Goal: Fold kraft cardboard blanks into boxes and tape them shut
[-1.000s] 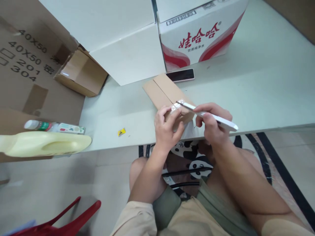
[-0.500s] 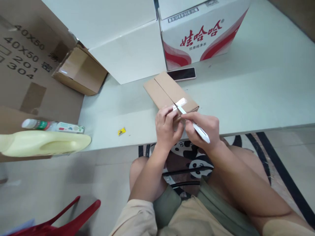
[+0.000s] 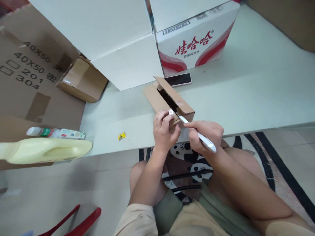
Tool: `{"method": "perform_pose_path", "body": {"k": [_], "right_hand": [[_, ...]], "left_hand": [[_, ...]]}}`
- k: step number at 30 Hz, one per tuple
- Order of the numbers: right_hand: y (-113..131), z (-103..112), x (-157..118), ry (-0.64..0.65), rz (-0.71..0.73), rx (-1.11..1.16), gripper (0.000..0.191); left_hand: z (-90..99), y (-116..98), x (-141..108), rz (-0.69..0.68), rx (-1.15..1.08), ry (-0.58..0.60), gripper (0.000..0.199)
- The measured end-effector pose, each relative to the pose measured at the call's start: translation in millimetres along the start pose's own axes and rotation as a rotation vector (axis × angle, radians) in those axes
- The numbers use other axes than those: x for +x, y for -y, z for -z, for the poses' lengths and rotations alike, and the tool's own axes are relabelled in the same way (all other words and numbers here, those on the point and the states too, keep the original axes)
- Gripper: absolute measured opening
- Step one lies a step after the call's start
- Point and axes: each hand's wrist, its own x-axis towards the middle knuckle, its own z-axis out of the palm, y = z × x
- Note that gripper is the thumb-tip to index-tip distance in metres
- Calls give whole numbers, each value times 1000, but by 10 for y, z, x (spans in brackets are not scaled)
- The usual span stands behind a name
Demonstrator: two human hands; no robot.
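A small brown cardboard box (image 3: 154, 100) lies at an angle near the table's front edge. Its right flap (image 3: 176, 95) stands partly raised over a dark gap, while the left flap is down. Clear tape (image 3: 170, 112) shows beside my left fingers. My left hand (image 3: 164, 129) grips the box's near left corner, fingers on top and thumb at the front side. In my right hand (image 3: 208, 135) is a white utility knife (image 3: 206, 141); its blade end points at the near end of the gap. Whether the blade touches the cardboard, I cannot tell.
Behind the box lies a phone (image 3: 178, 79), with a white-and-red water carton (image 3: 194, 49) and white boxes (image 3: 130, 62) beyond. Leftward are a yellow wrapper (image 3: 121, 136), a pale yellow bottle (image 3: 49, 150), a small bottle (image 3: 39, 131) and brown cartons (image 3: 85, 78).
The box's right flap has lifted, opening a dark gap along the seam. My right hand and the knife have drawn slightly right and toward me. My left hand stays on the box.
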Motion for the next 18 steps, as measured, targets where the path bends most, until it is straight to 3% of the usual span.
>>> {"method": "perform_pose_path", "body": {"k": [5, 9, 13, 16, 18], "right_hand": [[-138, 32, -149, -205, -177, 279, 22], [-269, 15, -84, -328, -313, 469, 27], [-415, -20, 32, -378, -660, 808, 45], [-552, -26, 68, -350, -872, 766, 44], [-637, -17, 69, -271, -928, 601, 39]], "left_hand": [[38, 110, -11, -4, -30, -40, 26], [93, 206, -24, 20, -68, -36, 27], [166, 351, -66, 119, -78, -88, 24], [236, 554, -135, 267, -80, -148, 32], [291, 716, -184, 448, -128, -215, 52]]}}
